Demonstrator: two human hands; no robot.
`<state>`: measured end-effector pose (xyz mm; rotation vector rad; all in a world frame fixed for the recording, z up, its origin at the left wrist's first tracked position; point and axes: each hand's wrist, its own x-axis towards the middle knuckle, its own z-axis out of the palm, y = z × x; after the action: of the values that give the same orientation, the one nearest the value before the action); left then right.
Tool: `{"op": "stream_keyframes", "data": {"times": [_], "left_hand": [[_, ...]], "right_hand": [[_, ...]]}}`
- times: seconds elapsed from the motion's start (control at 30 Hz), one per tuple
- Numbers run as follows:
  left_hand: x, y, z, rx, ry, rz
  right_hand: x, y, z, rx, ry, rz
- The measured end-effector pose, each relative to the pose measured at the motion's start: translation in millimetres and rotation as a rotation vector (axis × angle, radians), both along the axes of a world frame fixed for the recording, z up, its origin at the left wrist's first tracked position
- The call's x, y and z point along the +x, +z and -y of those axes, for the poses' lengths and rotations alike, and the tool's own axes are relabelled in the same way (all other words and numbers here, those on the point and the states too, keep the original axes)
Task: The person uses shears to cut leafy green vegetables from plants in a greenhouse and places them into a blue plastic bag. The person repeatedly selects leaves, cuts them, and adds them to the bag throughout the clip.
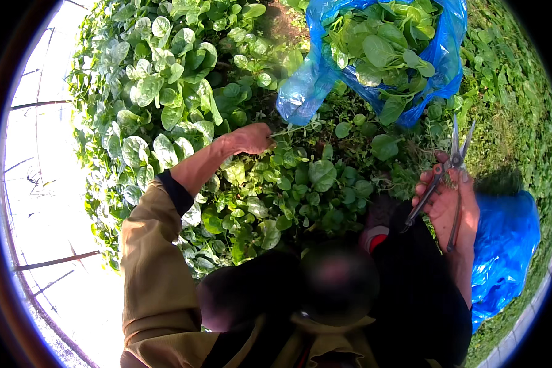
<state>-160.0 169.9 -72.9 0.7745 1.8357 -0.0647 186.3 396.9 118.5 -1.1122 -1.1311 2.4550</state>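
Observation:
My left hand reaches in low among the leafy green plants, its fingers closed on a thin stem with small narrow leaves. In my right hand lies a pair of garden snips, blades apart and pointing away from me, the dark handles spread across the palm. Wispy weeds show beside the fingers of that hand; whether it holds any of them I cannot tell. Beyond both hands, an open blue plastic bag is heaped with picked green leaves.
A second blue plastic bag lies to the right of my right forearm. My shoe rests among the plants. Taller broad-leaved plants grow on the left, beside a bright, pale wall or sheet. Low greenery covers the right side.

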Motion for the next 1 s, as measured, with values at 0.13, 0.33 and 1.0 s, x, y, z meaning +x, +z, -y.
{"op": "stream_keyframes", "data": {"times": [0.13,0.33,1.0], "left_hand": [[23,45,-9,0.434,-0.108,-0.12],[97,9,-61,0.264,-0.67,-0.594],[77,-64,-119,0.662,-0.777,-1.03]], "right_hand": [[-1,0,0,-0.008,-0.013,0.007],[-16,3,7,-0.003,0.044,-0.015],[14,-1,-10,0.064,0.026,-0.036]]}}
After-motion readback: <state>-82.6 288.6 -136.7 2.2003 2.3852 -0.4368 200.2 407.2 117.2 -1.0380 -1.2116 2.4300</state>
